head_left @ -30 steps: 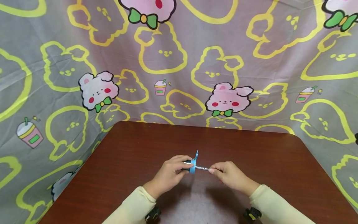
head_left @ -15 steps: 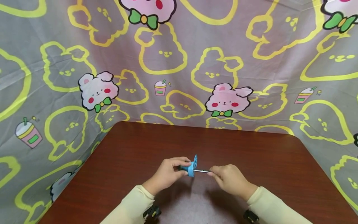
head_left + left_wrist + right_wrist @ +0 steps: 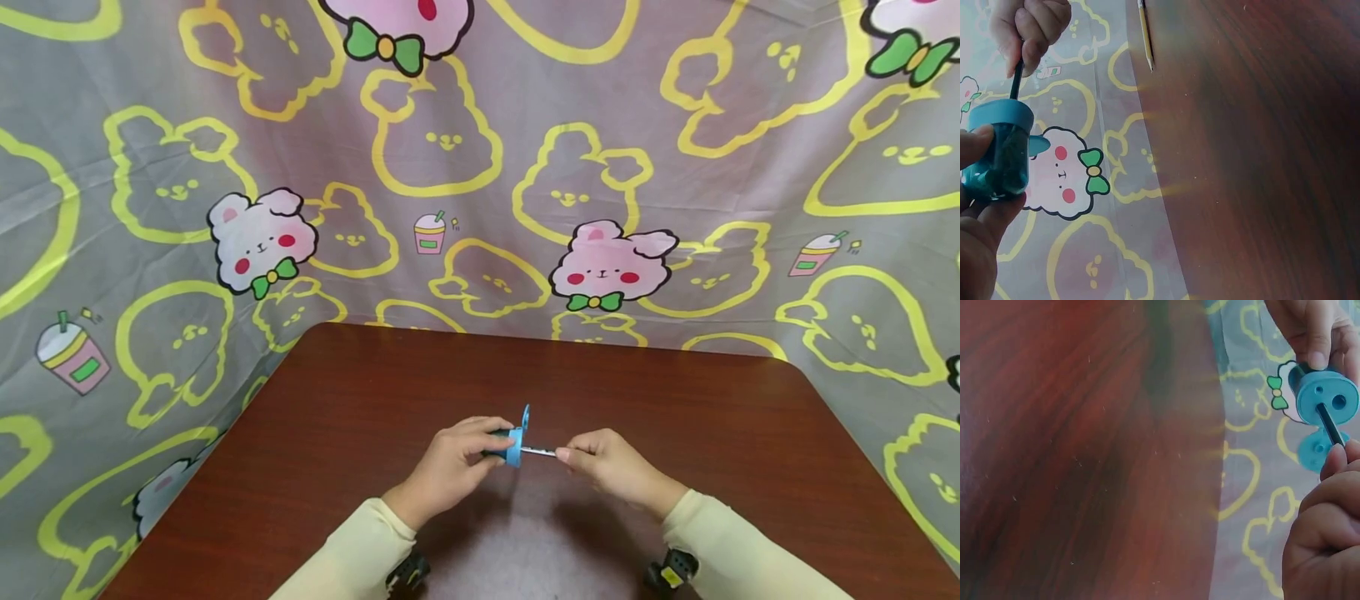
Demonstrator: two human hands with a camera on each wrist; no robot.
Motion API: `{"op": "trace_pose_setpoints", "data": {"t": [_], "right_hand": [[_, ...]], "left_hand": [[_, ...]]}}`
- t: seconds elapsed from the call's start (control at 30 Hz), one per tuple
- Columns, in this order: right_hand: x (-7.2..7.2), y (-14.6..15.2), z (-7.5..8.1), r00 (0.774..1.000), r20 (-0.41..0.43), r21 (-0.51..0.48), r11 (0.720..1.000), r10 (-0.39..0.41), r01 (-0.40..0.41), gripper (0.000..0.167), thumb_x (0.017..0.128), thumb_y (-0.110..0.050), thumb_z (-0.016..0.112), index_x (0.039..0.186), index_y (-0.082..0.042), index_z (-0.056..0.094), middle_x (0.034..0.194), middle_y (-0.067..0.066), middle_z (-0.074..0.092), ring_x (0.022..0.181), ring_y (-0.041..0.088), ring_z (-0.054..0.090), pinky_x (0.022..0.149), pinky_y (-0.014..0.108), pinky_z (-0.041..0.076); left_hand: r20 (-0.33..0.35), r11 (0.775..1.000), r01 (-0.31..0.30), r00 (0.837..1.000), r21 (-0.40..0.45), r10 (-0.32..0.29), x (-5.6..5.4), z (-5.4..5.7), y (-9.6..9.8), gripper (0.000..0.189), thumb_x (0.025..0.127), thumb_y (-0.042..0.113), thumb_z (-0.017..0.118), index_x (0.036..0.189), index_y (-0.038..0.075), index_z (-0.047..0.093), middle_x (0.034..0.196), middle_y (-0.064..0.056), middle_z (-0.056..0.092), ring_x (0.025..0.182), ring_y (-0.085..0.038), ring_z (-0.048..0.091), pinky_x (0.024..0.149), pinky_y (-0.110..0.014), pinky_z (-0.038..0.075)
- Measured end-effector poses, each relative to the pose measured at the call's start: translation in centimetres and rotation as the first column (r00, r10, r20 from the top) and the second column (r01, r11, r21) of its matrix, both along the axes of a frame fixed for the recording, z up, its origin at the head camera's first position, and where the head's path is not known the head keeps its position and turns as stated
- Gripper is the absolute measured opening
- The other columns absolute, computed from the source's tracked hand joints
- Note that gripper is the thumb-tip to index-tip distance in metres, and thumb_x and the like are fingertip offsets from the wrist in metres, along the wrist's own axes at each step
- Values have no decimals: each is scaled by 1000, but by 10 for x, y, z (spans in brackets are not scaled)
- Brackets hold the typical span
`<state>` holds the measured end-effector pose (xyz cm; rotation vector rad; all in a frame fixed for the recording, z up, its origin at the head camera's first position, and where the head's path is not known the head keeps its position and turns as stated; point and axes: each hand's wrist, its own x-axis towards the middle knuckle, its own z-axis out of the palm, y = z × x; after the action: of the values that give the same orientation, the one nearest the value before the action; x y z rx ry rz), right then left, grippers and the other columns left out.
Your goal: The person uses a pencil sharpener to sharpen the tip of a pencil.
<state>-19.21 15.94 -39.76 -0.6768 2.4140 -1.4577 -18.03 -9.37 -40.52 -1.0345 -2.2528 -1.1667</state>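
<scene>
My left hand [image 3: 446, 462] holds a blue pencil sharpener [image 3: 513, 447] above the table, its fingers around the see-through container [image 3: 1005, 159]. The sharpener's flip lid [image 3: 526, 417] hangs open, sticking up in the head view. Two free holes show on its round top in the right wrist view, and a thin dark pencil [image 3: 1330, 425] goes into a third. My right hand [image 3: 618, 471] pinches that pencil near its outer end, thumb against the curled fingers. The pencil's inner end is hidden inside the sharpener.
A brown wooden table [image 3: 405, 375] lies beneath both hands. In the left wrist view a yellow sharpened pencil [image 3: 1146, 37] lies near the table edge. A patterned cloth [image 3: 480, 167] hangs behind and beside the table.
Half a second ago the right hand was turned knuckles-up; now it has rolled back to about its earlier pose. The sharpener and lid tilted toward the camera, then back. The pencil stays in the hole.
</scene>
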Motion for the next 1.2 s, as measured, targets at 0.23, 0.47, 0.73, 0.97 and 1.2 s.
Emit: {"op": "trace_pose_setpoints", "data": {"t": [0.23,0.47,0.73,0.97,1.2], "right_hand": [[0,1,1,967,-252,230,973,26,34,23,96,-26,59,82,-10,69,62,-10,51,54,0,41,49,20,35],[-3,5,-10,524,-840,294,931,143,218,23,93,-32,64,103,-12,71,78,-9,59,64,3,51,52,22,44],[-4,1,-21,347,-929,197,965,129,170,35,102,-30,48,83,-10,69,68,-6,63,57,5,57,47,23,45],[4,-3,-11,794,-608,128,989,23,70,7,86,-7,71,79,-11,71,69,-8,64,60,-3,47,52,18,43],[2,0,0,970,-238,93,994,-39,63,15,92,-17,66,82,-10,75,62,-9,50,58,1,40,51,21,36]], "left_hand": [[159,999,-32,987,-5,32,0,3,1,28,77,-2,77,105,3,75,114,-9,69,102,-22,64,68,-20,53],[407,991,-86,912,98,39,-2,8,0,29,79,-6,74,107,-1,73,116,-12,68,106,-26,64,78,-25,54],[439,989,-41,898,143,-27,-2,6,3,27,80,-7,72,107,-3,72,118,-16,66,109,-30,62,82,-30,55],[265,997,-36,964,64,18,-1,6,2,29,78,-6,75,105,1,74,116,-10,68,109,-25,63,75,-25,55],[204,996,4,979,92,-23,-1,1,0,28,77,-7,75,103,0,75,114,-10,69,111,-26,62,78,-23,55]]}}
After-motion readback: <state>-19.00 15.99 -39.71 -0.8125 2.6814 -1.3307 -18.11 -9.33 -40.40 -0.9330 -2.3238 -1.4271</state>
